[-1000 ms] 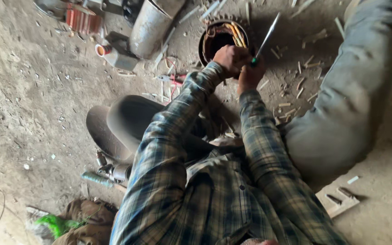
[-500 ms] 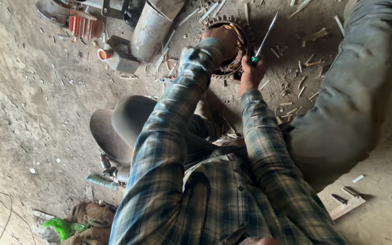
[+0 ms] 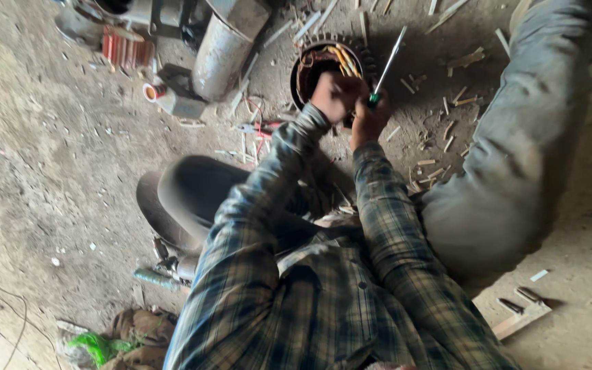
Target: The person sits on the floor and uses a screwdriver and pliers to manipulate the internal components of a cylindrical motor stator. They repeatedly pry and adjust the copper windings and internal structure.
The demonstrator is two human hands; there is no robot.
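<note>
A round motor stator [image 3: 310, 63] with copper windings lies on the dirt floor ahead of me. My left hand [image 3: 335, 92], in a plaid sleeve, sits on its near rim with the fingers curled into the opening. My right hand [image 3: 368, 120] is just right of it, closed around the green handle of a screwdriver [image 3: 390, 58]. The screwdriver's shaft points up and away past the stator's right edge. What lies under my left fingers is hidden.
A grey metal cylinder [image 3: 231, 48], a red finned part [image 3: 128, 48] and a small orange-rimmed cup [image 3: 155, 92] lie at the upper left. Red-handled pliers [image 3: 258, 129] and scattered wooden slivers [image 3: 447, 140] surround the stator. A grey-trousered leg [image 3: 515, 157] fills the right.
My left hand reached over the stator's opening, then drew back a little toward its near rim. My right hand kept hold of the screwdriver. The view shifted slightly.
</note>
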